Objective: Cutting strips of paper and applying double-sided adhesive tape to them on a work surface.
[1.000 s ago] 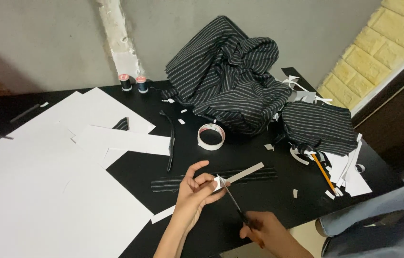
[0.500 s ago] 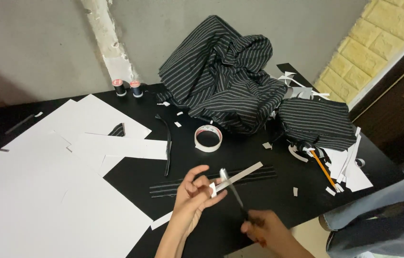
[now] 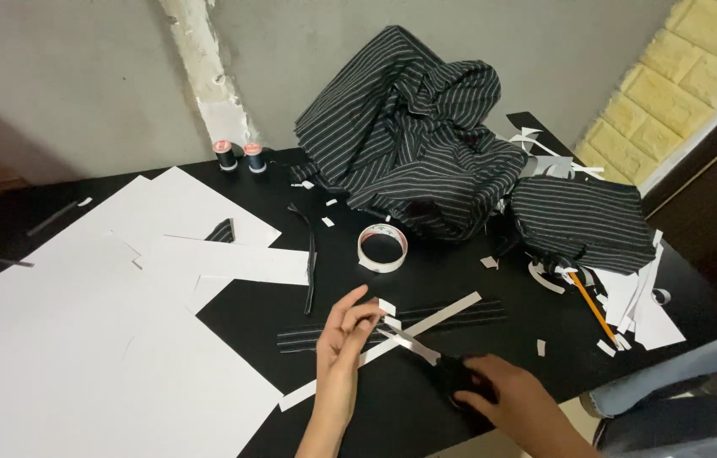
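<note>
Now my left hand has moved a little lower and nearer to me than it was a moment ago, and the white paper strip pinched in its fingertips has swung with it, so it slants up and to the right across the black table. My right hand is closed on the handles of the scissors, and the blades now point up-left at the pinched end of the strip, closer to my left fingers than before. I judge the cut is being made right at that end; a small white piece sits at my fingertips, though I cannot tell if it is already cut free. Under the strip lie narrow striped fabric strips, flat on the table.

As for packages and labels: a roll of tape, white with a reddish inner rim, lies in the middle of the table beyond my hands. Two thread spools, dark with pink tops, stand at the far edge by the wall. A heap of striped cloth fills the far right, a pencil lies to the right, and white paper sheets cover the left.
</note>
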